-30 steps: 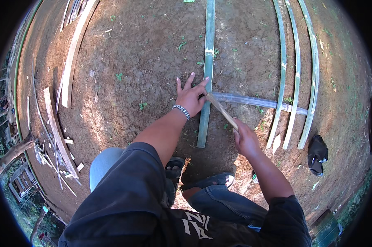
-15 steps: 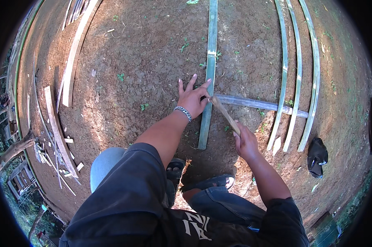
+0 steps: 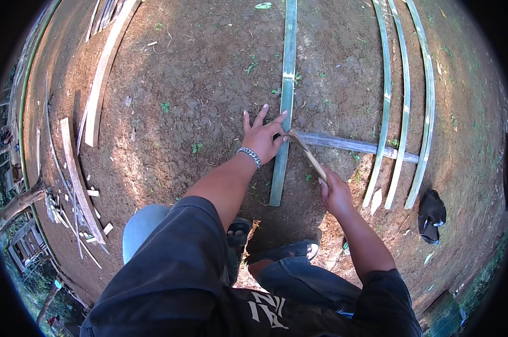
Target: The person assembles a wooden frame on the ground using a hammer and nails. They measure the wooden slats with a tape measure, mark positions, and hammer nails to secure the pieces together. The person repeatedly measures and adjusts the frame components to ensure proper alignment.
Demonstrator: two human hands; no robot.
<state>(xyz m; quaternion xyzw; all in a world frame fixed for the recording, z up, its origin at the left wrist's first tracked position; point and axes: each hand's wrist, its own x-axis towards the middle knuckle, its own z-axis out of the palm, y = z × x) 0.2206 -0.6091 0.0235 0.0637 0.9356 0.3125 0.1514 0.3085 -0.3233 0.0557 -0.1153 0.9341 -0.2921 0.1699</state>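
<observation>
A long green bamboo slat (image 3: pixel 289 56) runs up the middle of the ground. Across it, towards the right, a pale grey crosspiece (image 3: pixel 344 142) reaches under three more bamboo slats. My left hand (image 3: pixel 262 136) rests on the left edge of the middle slat. Its thumb and forefinger are pinched, the other fingers spread; whatever sits in the pinch is too small to tell. My right hand (image 3: pixel 336 192) is closed round a light wooden handle (image 3: pixel 310 155). The handle's far end lies close by my left fingertips, above the slat; the kind of tool is unclear.
Three bamboo slats (image 3: pixel 404 115) lie side by side at the right. Near their lower ends is a black object (image 3: pixel 432 216). Wooden boards (image 3: pixel 103 78) and a heap of offcuts (image 3: pixel 60 210) lie at the left. My sandalled feet (image 3: pixel 287 251) stand just below the middle slat.
The handle's far end has shifted very slightly up and right beside my left fingertips. My left hand keeps its pinch in nearly the same place.
</observation>
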